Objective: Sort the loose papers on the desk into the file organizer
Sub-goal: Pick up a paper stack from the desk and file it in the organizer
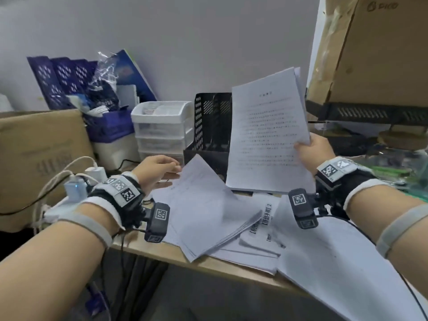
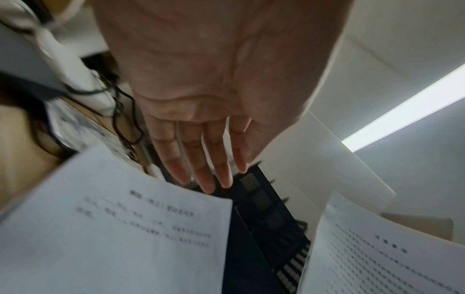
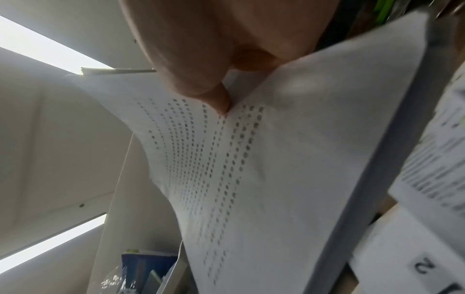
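My right hand (image 1: 305,148) grips a sheaf of printed papers (image 1: 266,135) by its right edge and holds it upright above the desk. In the right wrist view the thumb (image 3: 214,95) presses on that sheaf (image 3: 264,169). The black mesh file organizer (image 1: 207,121) stands right behind it, partly hidden. My left hand (image 1: 170,170) hovers flat with straight fingers (image 2: 201,159), holding nothing. It is just left of the raised corner of a paper stack (image 1: 203,205). More loose papers (image 1: 324,251) cover the desk in front.
A white drawer unit (image 1: 162,128) stands left of the organizer. Blue file racks (image 1: 62,79) lean on the wall behind it. A cardboard box (image 1: 41,158) and a power strip with chargers (image 1: 74,188) crowd the left. A large cardboard box (image 1: 370,54) overhangs the right.
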A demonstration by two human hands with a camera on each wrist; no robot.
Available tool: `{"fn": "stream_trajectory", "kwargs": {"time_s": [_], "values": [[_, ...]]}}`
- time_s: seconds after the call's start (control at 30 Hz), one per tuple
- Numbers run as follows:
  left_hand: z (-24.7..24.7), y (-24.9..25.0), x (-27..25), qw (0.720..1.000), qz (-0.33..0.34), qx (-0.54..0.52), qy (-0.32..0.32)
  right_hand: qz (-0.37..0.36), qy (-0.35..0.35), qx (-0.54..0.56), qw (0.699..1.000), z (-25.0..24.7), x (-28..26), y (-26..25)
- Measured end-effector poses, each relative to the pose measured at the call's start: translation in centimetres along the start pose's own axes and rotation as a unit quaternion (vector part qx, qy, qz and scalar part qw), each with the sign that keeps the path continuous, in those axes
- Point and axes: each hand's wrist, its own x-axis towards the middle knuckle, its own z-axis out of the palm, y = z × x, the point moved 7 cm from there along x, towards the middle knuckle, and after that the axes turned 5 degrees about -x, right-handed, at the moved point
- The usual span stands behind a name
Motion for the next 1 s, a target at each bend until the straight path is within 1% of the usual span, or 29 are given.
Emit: {"fn": "stream_trajectory", "kwargs": {"time_s": [0.07, 0.17, 0.3, 0.43, 0.5, 0.57, 0.67, 0.73, 0.8, 0.83, 0.9, 0.97, 1.0], "values": [[-1.7, -0.3, -0.1, 0.999, 0.002, -0.025, 0.022, -0.016, -0.009, 0.011, 1.0, 1.4, 0.3, -0.9], [-2.7, 0.6, 0.4, 0.998, 0.027, -0.058, 0.03, -0.028, -0.038, 0.037, 0.998, 3.9, 1.2, -2.6], [-1.3, 2.6, 2.8, 0.996, 0.066, -0.062, -0.009, -0.049, -0.09, 0.128, 0.986, 7.4, 3.3, -5.3], [1.5, 3.9, 7.0, 0.99, 0.062, -0.113, -0.059, -0.059, -0.157, 0.207, 0.964, 12.2, 6.9, -7.2], [3.1, 3.9, 8.8, 0.985, 0.054, -0.142, -0.087, -0.066, -0.172, 0.226, 0.957, 13.8, 8.0, -8.1], [3.9, 3.7, 10.7, 0.982, 0.045, -0.161, -0.089, -0.072, -0.174, 0.229, 0.955, 14.9, 9.2, -8.4], [3.5, 4.0, 12.8, 0.987, 0.073, -0.14, -0.04, -0.069, -0.148, 0.219, 0.962, 15.4, 11.0, -8.6], [2.2, 4.8, 13.8, 0.988, 0.099, -0.12, 0.017, -0.066, -0.124, 0.174, 0.975, 15.4, 12.1, -9.0], [0.3, 5.5, 14.8, 0.983, 0.118, -0.104, 0.096, -0.053, -0.105, 0.119, 0.986, 15.5, 13.0, -9.5], [-0.6, 5.7, 15.2, 0.978, 0.122, -0.097, 0.14, -0.041, -0.109, 0.102, 0.988, 15.7, 13.2, -9.7], [-2.1, 6.2, 15.8, 0.963, 0.13, -0.097, 0.213, -0.018, -0.145, 0.093, 0.985, 16.7, 13.1, -9.8], [-2.6, 6.7, 16.1, 0.954, 0.133, -0.071, 0.26, -0.006, -0.19, 0.089, 0.978, 17.7, 12.6, -9.8], [-2.5, 6.9, 16.3, 0.951, 0.136, -0.06, 0.272, -0.006, -0.209, 0.08, 0.975, 18.3, 12.3, -9.6]]}}
